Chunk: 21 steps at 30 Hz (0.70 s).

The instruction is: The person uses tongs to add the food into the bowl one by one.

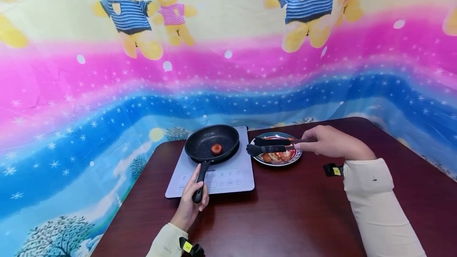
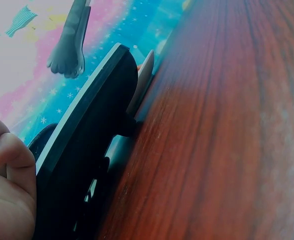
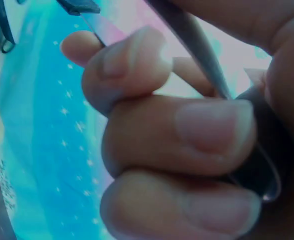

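Observation:
A black frying pan (image 1: 198, 152) sits on a white induction cooktop (image 1: 244, 169), with one small round reddish-brown piece of food (image 1: 216, 149) inside it. My left hand (image 1: 191, 205) grips the pan's black handle (image 1: 201, 181). My right hand (image 1: 332, 144) holds dark tongs (image 1: 265, 149) over a patterned plate (image 1: 282, 164) of reddish and pale food (image 1: 276, 157). The tongs' two arms stand apart; I see nothing between their tips. In the right wrist view, curled fingers (image 3: 172, 135) wrap the tongs (image 3: 192, 40). The left wrist view shows the tongs (image 2: 69, 50) above the cooktop's edge (image 2: 87, 105).
Both cooktop and plate stand toward the back of a dark reddish-brown wooden table (image 1: 285, 217). Behind it hangs a colourful cloth (image 1: 228, 74) printed with bears and snowflakes. A black strap with a yellow label (image 1: 335, 170) is at the right wrist.

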### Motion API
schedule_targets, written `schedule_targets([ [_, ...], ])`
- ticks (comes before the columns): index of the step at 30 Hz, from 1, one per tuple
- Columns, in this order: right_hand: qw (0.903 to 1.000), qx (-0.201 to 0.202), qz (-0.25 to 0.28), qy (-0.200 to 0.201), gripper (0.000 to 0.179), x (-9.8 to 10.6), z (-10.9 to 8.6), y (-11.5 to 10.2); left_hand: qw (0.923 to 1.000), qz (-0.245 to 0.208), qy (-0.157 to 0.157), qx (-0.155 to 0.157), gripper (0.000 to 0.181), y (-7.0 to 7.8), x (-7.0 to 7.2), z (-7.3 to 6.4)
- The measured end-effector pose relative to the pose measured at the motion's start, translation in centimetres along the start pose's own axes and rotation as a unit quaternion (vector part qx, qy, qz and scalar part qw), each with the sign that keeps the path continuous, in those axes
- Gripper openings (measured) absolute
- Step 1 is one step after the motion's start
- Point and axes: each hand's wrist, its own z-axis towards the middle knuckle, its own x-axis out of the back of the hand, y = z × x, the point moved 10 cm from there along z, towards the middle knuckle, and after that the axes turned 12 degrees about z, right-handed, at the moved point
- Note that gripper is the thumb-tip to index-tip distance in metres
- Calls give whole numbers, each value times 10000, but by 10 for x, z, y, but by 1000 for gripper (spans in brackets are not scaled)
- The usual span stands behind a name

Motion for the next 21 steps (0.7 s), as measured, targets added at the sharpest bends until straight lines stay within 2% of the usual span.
schedule_targets([
  [4, 9998, -91, -102, 150, 48, 12, -10, 5, 10000, 13, -3, -2, 64, 0, 1, -1],
  [12, 9994, -181, -209, 188, 41, 24, -23, 15, 10000, 1, -49, -80, 65, 0, 0, 1],
  [15, 9992, -215, -276, 192, 43, 27, -26, 19, 9999, -25, -78, -122, 65, 1, -1, 1],
  [21, 9980, -565, -240, 160, 43, 28, -24, 41, 9999, -18, -99, -123, 65, 1, -1, 2],
])
